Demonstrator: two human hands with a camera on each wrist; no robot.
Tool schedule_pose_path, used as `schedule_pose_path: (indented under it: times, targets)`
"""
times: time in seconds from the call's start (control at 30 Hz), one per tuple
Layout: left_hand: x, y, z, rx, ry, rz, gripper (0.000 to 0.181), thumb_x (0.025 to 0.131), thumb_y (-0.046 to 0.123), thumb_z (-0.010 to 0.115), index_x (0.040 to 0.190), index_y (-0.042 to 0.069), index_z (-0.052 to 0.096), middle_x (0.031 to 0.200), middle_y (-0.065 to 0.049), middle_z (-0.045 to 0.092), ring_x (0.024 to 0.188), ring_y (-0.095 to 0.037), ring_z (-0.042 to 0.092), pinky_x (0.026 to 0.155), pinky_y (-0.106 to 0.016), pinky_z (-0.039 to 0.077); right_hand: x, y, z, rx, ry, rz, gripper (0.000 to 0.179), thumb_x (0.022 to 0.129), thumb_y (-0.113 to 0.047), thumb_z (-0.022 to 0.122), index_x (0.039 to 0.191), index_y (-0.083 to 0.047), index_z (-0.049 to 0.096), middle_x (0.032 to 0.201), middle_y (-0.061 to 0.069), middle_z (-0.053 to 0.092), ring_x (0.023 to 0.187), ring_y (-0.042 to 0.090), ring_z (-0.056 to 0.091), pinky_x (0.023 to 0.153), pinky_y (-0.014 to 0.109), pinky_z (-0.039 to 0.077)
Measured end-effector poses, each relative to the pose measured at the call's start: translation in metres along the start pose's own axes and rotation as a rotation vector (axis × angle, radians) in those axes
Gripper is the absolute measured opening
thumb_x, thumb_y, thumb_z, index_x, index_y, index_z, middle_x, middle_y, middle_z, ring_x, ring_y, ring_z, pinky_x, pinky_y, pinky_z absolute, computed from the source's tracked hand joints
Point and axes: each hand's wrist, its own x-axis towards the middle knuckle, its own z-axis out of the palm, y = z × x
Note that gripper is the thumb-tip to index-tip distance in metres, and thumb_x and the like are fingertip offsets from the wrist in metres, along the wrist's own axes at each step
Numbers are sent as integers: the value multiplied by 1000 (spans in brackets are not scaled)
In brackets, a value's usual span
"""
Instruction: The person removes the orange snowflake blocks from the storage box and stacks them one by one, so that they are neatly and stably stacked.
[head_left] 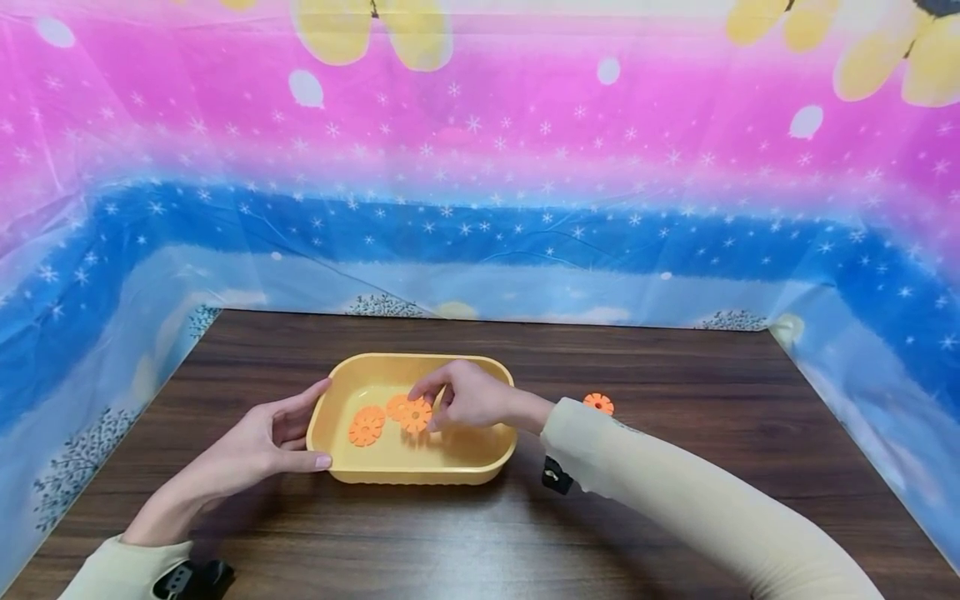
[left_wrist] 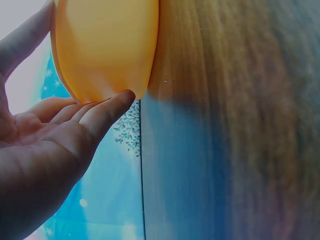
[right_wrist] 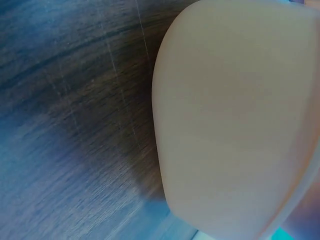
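A yellow plastic tub (head_left: 420, 476) with rounded corners stands on the table. My left hand (head_left: 258, 437) holds its left end, thumb at the near corner and fingers at the far one; the left wrist view shows the fingers against the tub's end wall (left_wrist: 107, 50). Inside the tub, my right hand (head_left: 472, 396) pinches an orange notched plastic disc (head_left: 416, 416) between thumb and fingers. Just behind that disc lies another orange disc (head_left: 396, 407). Further left, overlapping orange discs (head_left: 366, 427) rest on the tub floor. The right wrist view shows only the tub's outer wall (right_wrist: 230, 120), with the hand mostly hidden.
One more orange disc (head_left: 598, 404) lies on the dark wood table (head_left: 645, 533) to the right of the tub, beyond the right sleeve (head_left: 637, 450). A pink and blue printed cloth (head_left: 480, 225) hangs around the table's back and sides.
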Motion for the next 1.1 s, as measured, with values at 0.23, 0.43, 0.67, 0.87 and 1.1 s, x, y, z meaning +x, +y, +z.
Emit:
schedule_pose_path:
  times: [0.23, 0.43, 0.67, 0.87, 1.1]
  targets:
    - [1, 0, 1, 7, 4, -18, 106, 89, 8, 85, 169, 3, 16, 170, -26, 20, 147, -44, 36, 102, -25, 51, -9, -3, -3, 23, 26, 12, 37, 89, 8, 78, 125, 2, 73, 98, 5, 65, 58, 11, 49, 60, 21, 46]
    - [0, 1, 0, -6, -6, 3, 104, 90, 7, 84, 168, 2, 15, 171, -26, 17, 148, -45, 34, 102, -25, 51, -14, -1, -5, 33, 47, 12, 39, 88, 6, 80, 127, 3, 72, 98, 5, 65, 66, 14, 56, 63, 22, 48]
    - [-1, 0, -1, -17, -23, 46, 101, 92, 4, 82, 167, 0, 15, 171, -27, 13, 149, -46, 30, 102, -25, 50, -22, 2, -10, 49, 70, -3, 41, 88, 3, 81, 128, 1, 73, 101, 6, 67, 76, 24, 65, 68, 25, 53]
    - [-1, 0, -1, -21, -28, 42, 102, 92, 5, 82, 168, 1, 14, 171, -27, 13, 149, -47, 31, 102, -25, 51, -34, 2, -17, 44, 97, -3, 42, 88, 2, 82, 129, -2, 73, 106, 4, 69, 77, 19, 64, 72, 27, 54]
    - [-1, -1, 0, -14, -15, 31, 102, 91, 5, 83, 168, 1, 15, 172, -24, 14, 149, -45, 30, 103, -24, 50, -47, 5, -26, 48, 125, -6, 43, 89, 0, 81, 131, -3, 73, 110, 7, 70, 77, 16, 63, 72, 28, 53]
